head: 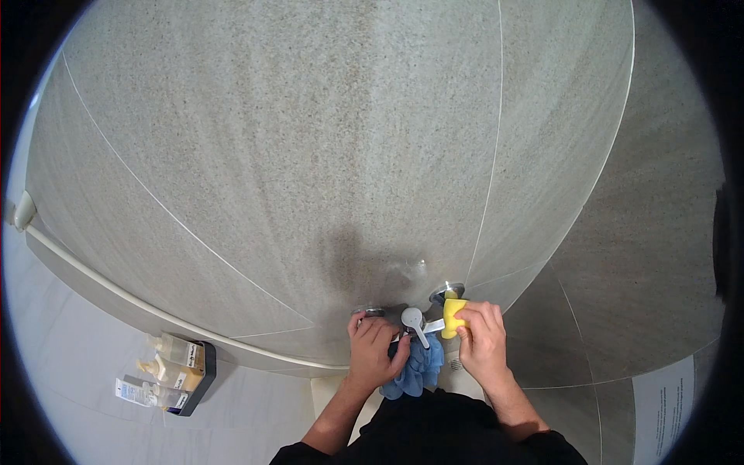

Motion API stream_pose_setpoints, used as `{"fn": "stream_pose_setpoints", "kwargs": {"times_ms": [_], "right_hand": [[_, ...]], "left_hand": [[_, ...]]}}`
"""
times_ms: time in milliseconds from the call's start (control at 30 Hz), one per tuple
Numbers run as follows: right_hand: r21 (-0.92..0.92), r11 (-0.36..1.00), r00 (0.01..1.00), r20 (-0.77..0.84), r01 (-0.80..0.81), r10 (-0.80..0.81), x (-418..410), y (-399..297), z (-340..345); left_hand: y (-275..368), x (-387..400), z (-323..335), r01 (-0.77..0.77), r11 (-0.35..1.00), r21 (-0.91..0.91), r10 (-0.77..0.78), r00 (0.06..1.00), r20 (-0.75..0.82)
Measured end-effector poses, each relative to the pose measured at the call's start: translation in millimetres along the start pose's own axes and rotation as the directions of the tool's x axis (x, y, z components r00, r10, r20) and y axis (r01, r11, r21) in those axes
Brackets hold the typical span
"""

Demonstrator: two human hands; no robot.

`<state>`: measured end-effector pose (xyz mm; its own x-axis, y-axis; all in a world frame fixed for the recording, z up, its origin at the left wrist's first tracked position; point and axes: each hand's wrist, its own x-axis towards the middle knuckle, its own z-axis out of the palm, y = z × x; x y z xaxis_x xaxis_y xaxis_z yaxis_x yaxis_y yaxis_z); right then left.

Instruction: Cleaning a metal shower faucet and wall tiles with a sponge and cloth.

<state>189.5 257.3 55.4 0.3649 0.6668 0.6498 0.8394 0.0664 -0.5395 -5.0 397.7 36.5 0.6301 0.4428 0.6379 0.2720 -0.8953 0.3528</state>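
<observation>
A chrome shower mixer tap with a single lever handle (412, 319) is fixed to the grey tiled wall, low in the picture. My right hand (483, 340) pinches a yellow sponge (453, 317) against the mixer's right side, just below the round wall flange (447, 292). Around the mixer's left end, my left hand (375, 347) is curled, its fingertips close to the left wall flange (368, 311). My hand hides much of that end. A crumpled blue cloth (411, 372) hangs beneath the lever, between my hands.
A white shower hose (174, 318) runs along the wall to a holder (25, 210) at far left. Pump bottles (173, 372) and a tube (133, 392) stand in a dark wall caddy (203, 381). A printed sign (662, 407) is at lower right. Wet marks (407, 267) show above the mixer.
</observation>
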Motion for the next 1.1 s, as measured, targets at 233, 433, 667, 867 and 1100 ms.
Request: {"fn": "stream_pose_setpoints", "kwargs": {"times_ms": [233, 433, 667, 867, 1100], "right_hand": [[-0.006, 1.000, 1.000, -0.002, -0.020, 0.020, -1.4, 0.5, 0.8], [-0.012, 0.999, 0.999, 0.006, -0.045, 0.045, -2.4, -0.6, 1.7], [-0.019, 0.999, 0.999, 0.009, -0.046, 0.046, -4.0, 0.4, 2.0], [-0.015, 0.998, 0.997, 0.043, -0.056, 0.057, -0.4, -2.3, -4.2], [-0.013, 0.998, 0.993, 0.104, -0.061, 0.062, 2.6, -5.4, -8.6]], "left_hand": [[0.2, 0.0, 0.3, -0.006, 1.000, 0.003, 0.006, 1.000, -0.009], [-0.5, -0.4, 0.0, -0.007, 1.000, 0.003, 0.007, 1.000, -0.004], [-1.6, -0.6, 0.3, -0.012, 1.000, 0.001, 0.012, 1.000, -0.001], [-0.8, 0.0, -0.5, -0.020, 1.000, 0.007, 0.020, 1.000, -0.005], [-1.2, -1.0, 0.3, -0.001, 1.000, 0.001, 0.001, 1.000, 0.005]]}}
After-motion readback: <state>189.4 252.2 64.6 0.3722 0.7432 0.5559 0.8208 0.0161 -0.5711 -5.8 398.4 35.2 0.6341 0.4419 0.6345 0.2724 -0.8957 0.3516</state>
